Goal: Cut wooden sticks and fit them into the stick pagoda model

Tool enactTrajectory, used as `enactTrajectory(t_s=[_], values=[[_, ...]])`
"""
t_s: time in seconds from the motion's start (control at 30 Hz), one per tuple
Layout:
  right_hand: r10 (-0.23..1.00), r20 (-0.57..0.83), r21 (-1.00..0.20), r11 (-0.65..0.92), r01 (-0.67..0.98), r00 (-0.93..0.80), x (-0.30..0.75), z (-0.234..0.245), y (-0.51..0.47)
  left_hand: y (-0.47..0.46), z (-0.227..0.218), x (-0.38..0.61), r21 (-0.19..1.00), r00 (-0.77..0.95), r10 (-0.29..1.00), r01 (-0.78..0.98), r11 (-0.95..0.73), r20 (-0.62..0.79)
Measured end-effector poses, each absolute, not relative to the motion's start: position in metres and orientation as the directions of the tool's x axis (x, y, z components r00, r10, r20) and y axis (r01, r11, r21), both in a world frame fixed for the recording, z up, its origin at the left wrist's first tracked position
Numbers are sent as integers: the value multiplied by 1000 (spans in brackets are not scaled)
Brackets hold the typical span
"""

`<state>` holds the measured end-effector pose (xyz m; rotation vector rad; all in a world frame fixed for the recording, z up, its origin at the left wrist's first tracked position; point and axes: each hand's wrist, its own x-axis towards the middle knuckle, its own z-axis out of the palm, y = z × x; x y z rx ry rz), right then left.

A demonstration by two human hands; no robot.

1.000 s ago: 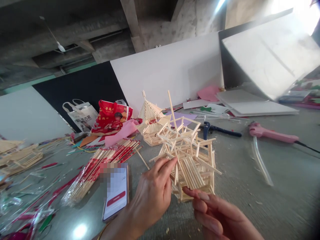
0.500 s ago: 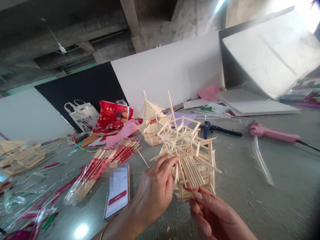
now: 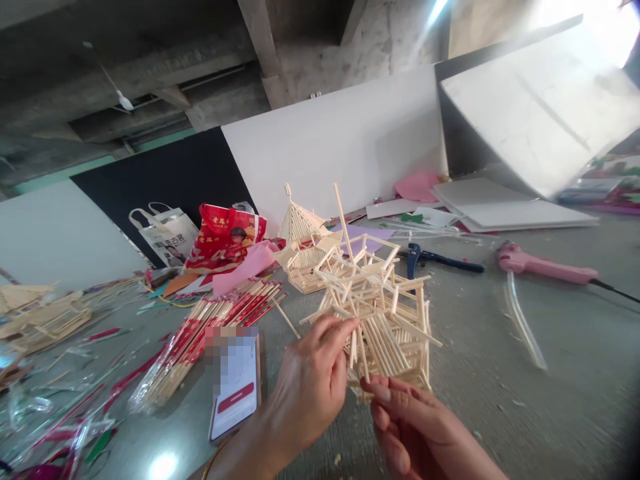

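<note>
Stick model (image 3: 385, 320) stands on the table (image 3: 550, 400) right in front of me, between my two hands. My left hand (image 3: 307, 387) has thumb and forefinger pinched narrow on one thin stick at the model's left side, with the other fingers curled in behind. My right hand (image 3: 420, 433) comes up from below with its fingers loosely bent. The fingertips touch the model's front bottom edge. I cannot tell whether they grip it or only rest there, since the thumb is hidden and the wrist is cut off by the frame.

The model is a pale, open lattice of crossed sticks with a slatted panel low on its front. One long stick pokes up tilted from its top, and several stick ends jut out loose at the sides. How the inner joints meet is hard to make out.

Just left of my left hand lies a phone (image 3: 235, 387), its screen blurred. Beside that is a bundle of sticks (image 3: 210, 333) in red and clear wrap. Behind the model stands a second model (image 3: 303, 247) with a peaked roof, partly hidden by the first. A red bag (image 3: 225, 237) stands further back on the left. To the right, well apart, lie blue cutters (image 3: 440, 259), a pink glue gun (image 3: 545, 267) and a clear glue stick (image 3: 523, 323).
</note>
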<state>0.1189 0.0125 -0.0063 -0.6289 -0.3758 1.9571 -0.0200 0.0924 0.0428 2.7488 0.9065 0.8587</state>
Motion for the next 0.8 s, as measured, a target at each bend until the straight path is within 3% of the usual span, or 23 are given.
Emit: enactTrajectory(t_s=[0.4, 0.8], values=[[886, -223, -502, -461, -732, -405, 116, -15, 18, 93, 44, -20, 303, 639, 565, 481, -823, 522], [898, -199, -521, -435, -734, -391, 117, -6, 13, 94, 42, -22, 247, 680, 572, 521, -817, 458]])
